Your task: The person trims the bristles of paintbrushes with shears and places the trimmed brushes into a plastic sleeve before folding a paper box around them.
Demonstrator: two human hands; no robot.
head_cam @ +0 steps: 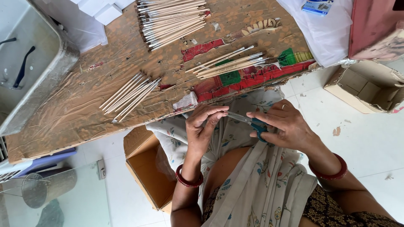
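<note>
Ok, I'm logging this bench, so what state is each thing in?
Scissors: in the right hand, blades reaching the left hand fingertips; open or shut, cannot tell.
Brush bundles: lying loose in three groups on the board.
Cardboard box: open.
Second box: open.

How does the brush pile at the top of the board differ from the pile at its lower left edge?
The top pile is larger and denser, many brushes stacked; the lower-left pile is small and thinly spread. The top pile lies almost level, its dark metal ends at the left; the lower-left pile slants steeply toward the board's edge. Both hold thin pale wooden sticks, lie untouched, and sit away from both hands.
</note>
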